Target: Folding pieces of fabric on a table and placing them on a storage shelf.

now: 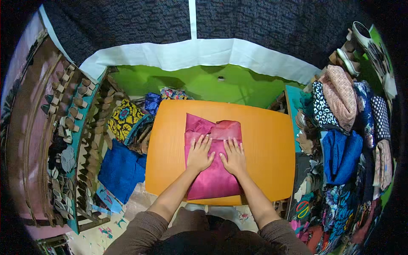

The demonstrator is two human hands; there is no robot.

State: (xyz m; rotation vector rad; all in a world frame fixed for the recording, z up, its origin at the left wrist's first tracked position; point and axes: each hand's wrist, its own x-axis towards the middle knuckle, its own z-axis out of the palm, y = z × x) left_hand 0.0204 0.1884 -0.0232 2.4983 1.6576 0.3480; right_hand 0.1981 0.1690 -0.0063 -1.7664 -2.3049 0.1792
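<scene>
A magenta satin cloth, folded over near its far end, lies on an orange-yellow table. Its far left corner sticks out as a point, and the turned-over flap at the far right looks duller and redder. Both palms press down on the cloth just at the fold. My left hand lies flat on its left half with fingers spread. Beside it, my right hand rests flat on the right half, fingers also apart. The thumbs point toward each other with a small gap between them. Neither hand grips anything.
Shoes line a teal-edged rack on the left. Between rack and table lie a blue cloth and a yellow patterned cloth. Folded fabrics, including a blue one, and scissors are at the right. A dark curtain hangs beyond.
</scene>
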